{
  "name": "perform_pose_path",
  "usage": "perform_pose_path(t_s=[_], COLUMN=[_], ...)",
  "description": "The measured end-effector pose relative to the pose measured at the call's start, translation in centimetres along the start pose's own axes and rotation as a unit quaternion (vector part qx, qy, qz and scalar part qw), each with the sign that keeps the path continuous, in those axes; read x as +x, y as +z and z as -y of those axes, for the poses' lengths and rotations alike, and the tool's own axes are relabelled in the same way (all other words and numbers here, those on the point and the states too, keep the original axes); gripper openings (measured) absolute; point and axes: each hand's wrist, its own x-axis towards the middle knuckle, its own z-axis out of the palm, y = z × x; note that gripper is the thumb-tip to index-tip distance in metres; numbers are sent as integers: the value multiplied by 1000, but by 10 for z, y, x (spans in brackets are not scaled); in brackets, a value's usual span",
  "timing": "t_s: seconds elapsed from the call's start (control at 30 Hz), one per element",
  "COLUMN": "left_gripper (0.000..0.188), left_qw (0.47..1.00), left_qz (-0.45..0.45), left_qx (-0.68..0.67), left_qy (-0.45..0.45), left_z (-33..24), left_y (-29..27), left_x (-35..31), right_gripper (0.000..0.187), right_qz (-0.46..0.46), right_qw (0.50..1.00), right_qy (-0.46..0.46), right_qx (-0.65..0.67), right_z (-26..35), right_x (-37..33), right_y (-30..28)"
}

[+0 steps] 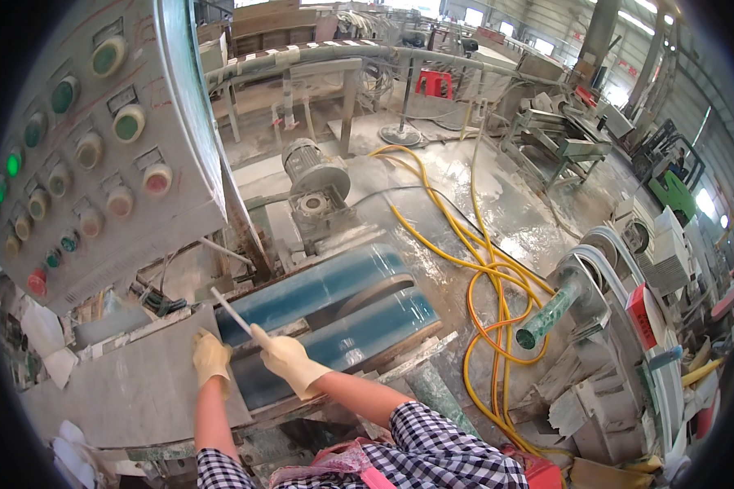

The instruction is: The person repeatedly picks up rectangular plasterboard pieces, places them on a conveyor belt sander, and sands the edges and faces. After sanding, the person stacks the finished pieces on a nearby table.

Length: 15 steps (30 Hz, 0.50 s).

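A factory hall: right of the control panel (99, 189) stand a motor (311, 169), blue belts (363, 332) and, farther off, a green forklift (674, 194)

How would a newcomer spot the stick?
Find the grey control panel, then the blue belts to its lower right. Over their left end, the gloved right hand holds the stick. It is thin and pale, unlike the broad grey slab under the left hand.

Gloved work beside twin blue belts (357, 336)
The left hand (211, 357) rests on what looks like a grey slab (130, 387); the right hand (292, 364) grips a thin pale stick (232, 311); a yellow hose (466, 365) loops on the floor (440, 173).
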Motion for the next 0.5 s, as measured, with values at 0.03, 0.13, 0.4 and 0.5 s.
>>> perform_pose_path(t_s=[0.03,0.13,0.4,0.5], left_gripper=[70,44,27,25], left_qw=[1000,992,889,832], left_qz=[-10,-104,-82,-72], left_qx=[-25,-73,-445,-550], left_qy=[5,18,67,14], left_z=[7,32,71,51], left_y=[3,2,-16,-6], left_x=[2,13,3,-6], right_gripper=[66,62,42,40], right_qz=[-16,2,50,65], right_qw=[1000,1000,996,995], right_qy=[-10,-30,-51,-42], right_qx=[5,8,49,55], right_z=[-4,-6,41,49], right_x=[1,10,25,21], right_y=[0,0,14,9])
